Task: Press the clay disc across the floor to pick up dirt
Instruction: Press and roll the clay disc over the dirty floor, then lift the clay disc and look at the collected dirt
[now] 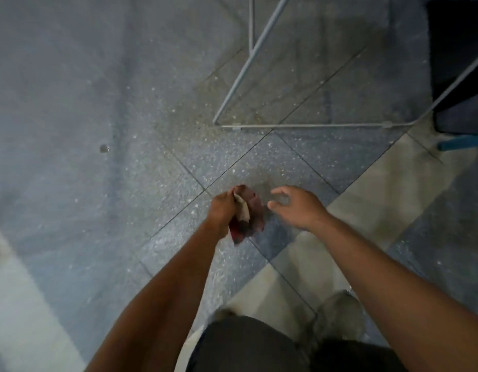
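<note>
Speckled grey tile floor (98, 89) fills my view. Metal wire frame (299, 126) stands at far right. My left hand (220, 208) grips folded dark-red clay disc (250, 213), above floor. My right hand (297, 206) spread, empty, just beside it.

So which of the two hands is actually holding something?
The left hand: it grips the reddish clay disc, while the right hand hovers beside it, fingers spread and empty.

Head-worn camera looks steeply down, close over a speckled floor (98, 103).
</note>
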A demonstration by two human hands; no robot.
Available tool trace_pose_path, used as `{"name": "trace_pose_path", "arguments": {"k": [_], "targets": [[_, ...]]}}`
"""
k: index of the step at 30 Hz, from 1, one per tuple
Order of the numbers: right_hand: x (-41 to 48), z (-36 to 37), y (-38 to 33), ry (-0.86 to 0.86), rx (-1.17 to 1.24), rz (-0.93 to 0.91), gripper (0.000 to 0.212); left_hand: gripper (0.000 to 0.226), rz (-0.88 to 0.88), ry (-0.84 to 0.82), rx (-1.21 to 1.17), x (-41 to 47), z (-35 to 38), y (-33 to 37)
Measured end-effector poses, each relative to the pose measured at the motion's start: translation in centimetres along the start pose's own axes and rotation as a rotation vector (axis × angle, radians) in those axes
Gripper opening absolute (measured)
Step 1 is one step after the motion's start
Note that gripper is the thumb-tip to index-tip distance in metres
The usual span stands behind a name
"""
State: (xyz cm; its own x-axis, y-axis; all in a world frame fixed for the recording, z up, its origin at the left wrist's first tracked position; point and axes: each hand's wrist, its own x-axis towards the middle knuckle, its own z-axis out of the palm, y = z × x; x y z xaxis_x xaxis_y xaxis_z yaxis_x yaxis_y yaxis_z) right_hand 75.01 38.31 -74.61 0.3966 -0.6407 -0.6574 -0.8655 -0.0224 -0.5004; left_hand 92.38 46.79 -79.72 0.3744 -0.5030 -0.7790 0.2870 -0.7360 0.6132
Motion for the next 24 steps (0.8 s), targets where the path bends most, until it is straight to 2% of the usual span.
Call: {"name": "trace_pose_path", "arguments": {"k": [2,4,6,9,13,16,20,24], "targets": [[-3.1,-0.2,-2.0,-0.097,0.113,0.011,0.059,0.057,-0.173,-0.156,-0.289,-4.4,-2.0,2.0],[-6.6,-0.8,-4.6,-0.207,0.229,0.02,0.061,0.078,-0.145,-0.313,-0.239,-8.6,-4.3,3.3],[-10.0,-1.4,-7.2,-0.261,0.256,0.004,0.051,0.065,-0.129,-0.405,-0.18,-12.7,-6.0,4.5],[-14.5,-2.9,-10.8,-0.271,0.356,0.025,0.03,0.033,-0.134,-0.374,-0.224,-18.5,-7.0,7.0],[-19.5,-5.8,-14.2,-0.281,0.412,0.05,0.022,0.042,-0.116,-0.271,-0.226,-24.9,-9.1,9.1],[-23.0,-8.4,-16.3,-0.29,0.388,0.033,0.019,0.036,-0.076,-0.208,-0.209,-29.5,-11.0,9.5],[-26.4,-11.5,-18.5,-0.319,0.323,-0.019,0.024,0.04,-0.079,-0.085,-0.144,-34.7,-13.3,9.6],[-29.4,-12.2,-20.2,-0.328,0.285,-0.042,0.026,0.035,-0.062,-0.051,-0.145,-39.2,-15.2,10.2]]}}
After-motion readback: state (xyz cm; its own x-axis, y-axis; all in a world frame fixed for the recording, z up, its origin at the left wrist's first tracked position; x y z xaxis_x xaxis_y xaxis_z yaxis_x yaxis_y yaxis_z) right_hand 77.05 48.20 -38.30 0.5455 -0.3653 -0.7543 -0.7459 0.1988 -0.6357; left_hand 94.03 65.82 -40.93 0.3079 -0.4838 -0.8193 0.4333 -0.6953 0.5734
